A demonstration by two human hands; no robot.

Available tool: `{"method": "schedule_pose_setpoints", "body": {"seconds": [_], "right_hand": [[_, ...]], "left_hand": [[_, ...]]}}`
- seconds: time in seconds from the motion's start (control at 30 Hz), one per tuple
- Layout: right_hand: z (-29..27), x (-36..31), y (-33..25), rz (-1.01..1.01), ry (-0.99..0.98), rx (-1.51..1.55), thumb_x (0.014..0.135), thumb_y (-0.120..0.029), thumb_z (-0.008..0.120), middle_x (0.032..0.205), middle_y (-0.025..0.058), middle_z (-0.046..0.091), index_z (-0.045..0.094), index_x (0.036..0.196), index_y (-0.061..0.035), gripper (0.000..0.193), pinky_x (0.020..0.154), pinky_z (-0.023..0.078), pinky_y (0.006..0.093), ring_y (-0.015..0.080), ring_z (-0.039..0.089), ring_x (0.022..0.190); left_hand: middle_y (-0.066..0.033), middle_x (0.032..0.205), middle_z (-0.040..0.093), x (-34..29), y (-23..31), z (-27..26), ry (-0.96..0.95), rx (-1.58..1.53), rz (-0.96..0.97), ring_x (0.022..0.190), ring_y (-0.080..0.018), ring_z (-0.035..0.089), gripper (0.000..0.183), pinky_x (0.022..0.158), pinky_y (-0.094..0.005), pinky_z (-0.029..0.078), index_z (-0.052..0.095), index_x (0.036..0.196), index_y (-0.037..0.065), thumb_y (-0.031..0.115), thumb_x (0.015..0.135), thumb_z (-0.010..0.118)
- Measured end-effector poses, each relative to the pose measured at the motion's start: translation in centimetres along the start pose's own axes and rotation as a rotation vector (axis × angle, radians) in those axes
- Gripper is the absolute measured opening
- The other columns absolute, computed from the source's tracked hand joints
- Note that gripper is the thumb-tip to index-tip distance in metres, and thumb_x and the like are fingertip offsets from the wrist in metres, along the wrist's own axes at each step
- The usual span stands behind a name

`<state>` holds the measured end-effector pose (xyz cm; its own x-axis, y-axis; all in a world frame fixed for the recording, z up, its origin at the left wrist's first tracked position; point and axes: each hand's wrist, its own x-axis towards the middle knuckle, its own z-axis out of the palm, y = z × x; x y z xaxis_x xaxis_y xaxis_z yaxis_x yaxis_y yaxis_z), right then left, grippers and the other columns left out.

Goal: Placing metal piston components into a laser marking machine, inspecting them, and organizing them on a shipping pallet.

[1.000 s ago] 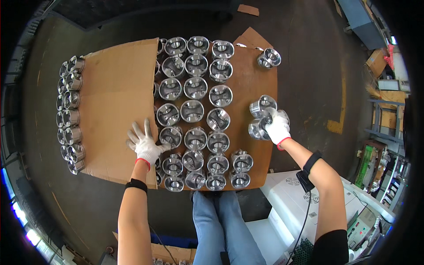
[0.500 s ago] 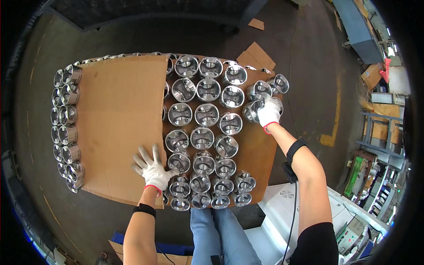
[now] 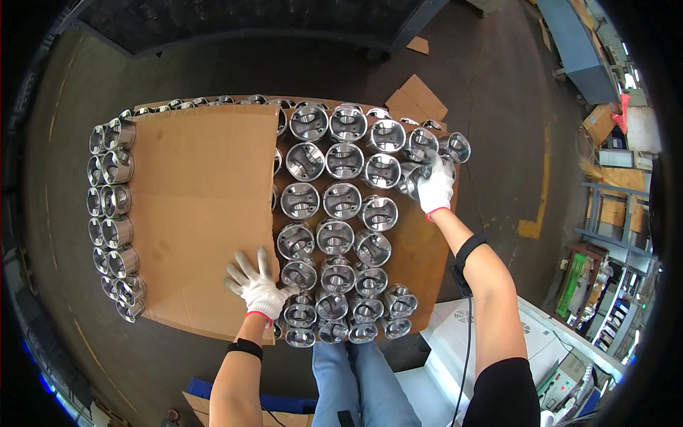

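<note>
Out at the right edge, our right hand (image 3: 435, 186) bends over a metal piston (image 3: 408, 181) touching its left side, axis roughly upright; whether the fingers grip it, we can't quite tell. Our left hand (image 3: 260, 290) is well apart, splayed flat on the cardboard sheet (image 3: 203, 213). Brown board (image 3: 416, 249) below, dark floor (image 3: 491, 185) beyond, white machine (image 3: 445, 318) lower right.
</note>
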<state>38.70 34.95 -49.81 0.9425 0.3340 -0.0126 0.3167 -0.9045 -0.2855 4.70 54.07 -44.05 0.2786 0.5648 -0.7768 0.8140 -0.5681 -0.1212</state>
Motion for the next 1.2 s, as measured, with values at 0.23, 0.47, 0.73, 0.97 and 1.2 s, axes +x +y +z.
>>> {"method": "schedule_pose_setpoints", "body": {"seconds": [0.23, 0.47, 0.73, 0.97, 1.2], "right_hand": [[-2.2, -4.0, 2.2, -0.376, -0.169, 0.051, 0.074, 0.004, 0.055, 0.118, 0.0142, 0.056, 0.058, 0.115, -0.0126, 0.044, 0.099, 0.042, 0.0443, 0.0348, 0.051, 0.114], [-2.2, -4.4, 2.6, -0.706, -0.359, -0.059, 0.082, -0.008, 0.051, 0.124, 0.0101, 0.053, 0.056, 0.116, -0.0128, 0.034, 0.098, 0.044, 0.0401, 0.0299, 0.049, 0.119], [-0.9, -4.0, 2.6, -0.741, -0.204, -0.091, 0.080, -0.006, 0.054, 0.126, 0.0100, 0.052, 0.054, 0.118, -0.0119, 0.039, 0.098, 0.044, 0.0393, 0.0297, 0.049, 0.119], [-8.2, -12.6, 1.6, -0.617, -0.087, 0.022, 0.074, -0.015, 0.067, 0.116, 0.0098, 0.058, 0.058, 0.112, -0.0118, 0.039, 0.094, 0.042, 0.0453, 0.0305, 0.053, 0.111], [-9.0, -28.8, 7.0, -0.709, -0.564, -0.142, 0.074, -0.022, 0.064, 0.104, 0.0087, 0.059, 0.057, 0.112, -0.0059, 0.042, 0.081, 0.045, 0.0393, 0.0236, 0.056, 0.094]], "left_hand": [[-0.0278, 0.154, -0.002, -0.1, -0.1, 0.0, 0.018, 0.018, -0.007, 0.140, -0.0525, 0.000, 0.127, 0.109, -0.0659, 0.005, 0.007, 0.153, 0.018, 0.062, 0.058, 0.079], [-0.0278, 0.154, -0.003, -0.4, 0.4, -0.1, 0.022, 0.034, -0.023, 0.140, -0.0513, -0.001, 0.129, 0.110, -0.0651, 0.006, 0.004, 0.154, 0.019, 0.061, 0.058, 0.080], [-0.0281, 0.154, -0.004, -0.4, 0.6, 1.1, 0.062, 0.062, -0.023, 0.141, -0.0510, -0.002, 0.131, 0.110, -0.0641, 0.007, 0.000, 0.153, 0.019, 0.057, 0.057, 0.081], [-0.0285, 0.154, -0.003, -0.2, -0.5, 1.3, 0.136, 0.109, -0.012, 0.139, -0.0543, 0.002, 0.130, 0.108, -0.0667, 0.010, 0.000, 0.153, 0.020, 0.061, 0.059, 0.079], [-0.0260, 0.155, -0.004, -0.2, 0.8, 2.0, 0.196, 0.095, -0.030, 0.141, -0.0499, 0.001, 0.131, 0.110, -0.0632, 0.011, 0.000, 0.152, 0.019, 0.047, 0.057, 0.086]]}}
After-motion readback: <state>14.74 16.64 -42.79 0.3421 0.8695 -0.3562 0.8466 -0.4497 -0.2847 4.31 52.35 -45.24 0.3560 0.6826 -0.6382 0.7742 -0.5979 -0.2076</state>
